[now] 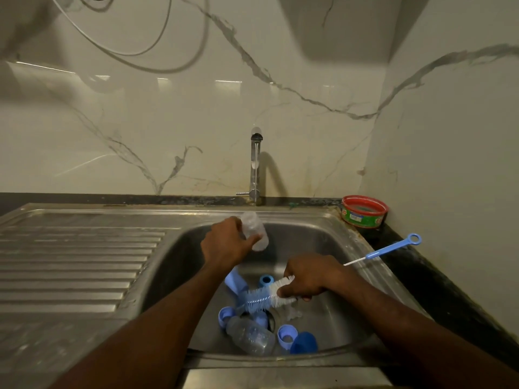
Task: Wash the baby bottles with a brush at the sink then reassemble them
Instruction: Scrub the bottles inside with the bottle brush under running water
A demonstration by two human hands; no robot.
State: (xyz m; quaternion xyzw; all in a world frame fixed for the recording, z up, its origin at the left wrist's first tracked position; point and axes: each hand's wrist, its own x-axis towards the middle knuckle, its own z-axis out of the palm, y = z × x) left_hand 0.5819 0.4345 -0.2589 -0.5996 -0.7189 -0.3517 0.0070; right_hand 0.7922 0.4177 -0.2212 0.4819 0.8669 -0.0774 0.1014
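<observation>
My left hand (224, 242) grips a clear baby bottle (255, 230) over the back of the steel sink basin (331, 248), its mouth tilted down to the right. My right hand (307, 279) holds a blue-and-white bottle brush (262, 299) by the bristle end, with the bristles pointing left over the drain. A second clear bottle (250, 336) lies on its side at the basin's front. Several blue rings and caps (286, 334) lie around it, among them a dark blue cap (304, 343).
A tap (255, 167) stands behind the basin, a thin stream at its spout. The ribbed drainboard (75, 256) lies to the left. A thin blue nipple brush (393, 248) rests on the dark counter at right, near a red-and-green tub (363, 211) in the corner.
</observation>
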